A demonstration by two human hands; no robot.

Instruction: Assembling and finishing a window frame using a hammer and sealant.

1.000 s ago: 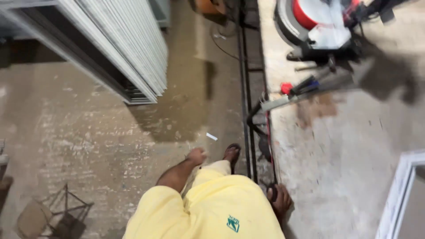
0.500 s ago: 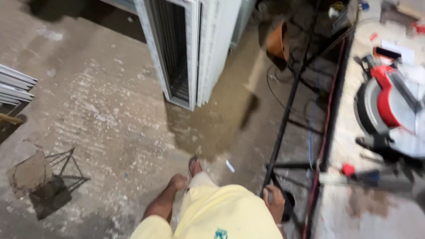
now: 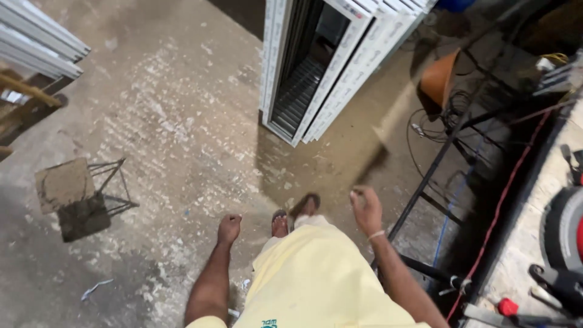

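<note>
Pale yellow shirt [image 3: 316,273], thin wristband [image 3: 376,234], dark sandals [image 3: 303,206]

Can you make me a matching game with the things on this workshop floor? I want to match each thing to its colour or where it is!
Things:
1. window frames
2. little metal stand
3. orange bucket
4. saw

Places or colours:
A. on the workbench at the right edge
B. white, standing up at the top middle
C. tipped over on the floor at the left
D. in the shadow at the upper right

Pairs: 1-B, 2-C, 3-D, 4-A
</note>
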